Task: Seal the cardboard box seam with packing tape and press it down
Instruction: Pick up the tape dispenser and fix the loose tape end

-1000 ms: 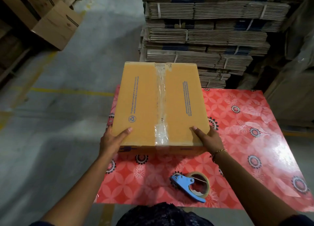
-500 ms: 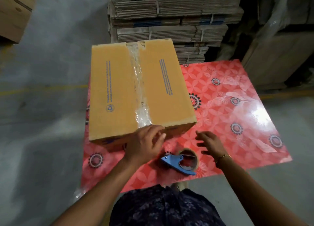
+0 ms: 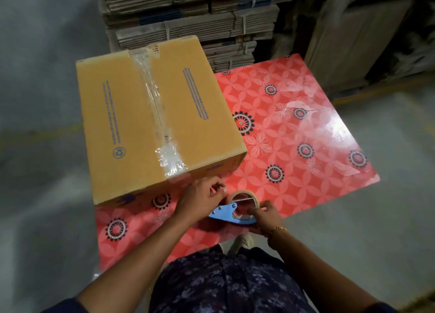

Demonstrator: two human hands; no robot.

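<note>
Cardboard box (image 3: 150,124) taped along its seam (table's left); both hands' fingers (image 3: 255,210) seemingly pinching tape dispenser (image 3: 231,210).

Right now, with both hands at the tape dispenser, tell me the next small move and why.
Probably pull the tape's free end out with the left hand while the right hand steadies the tape dispenser. Both hands are at the roll, and the box already has wrinkled tape along its seam, so another strip looks likely.
</note>
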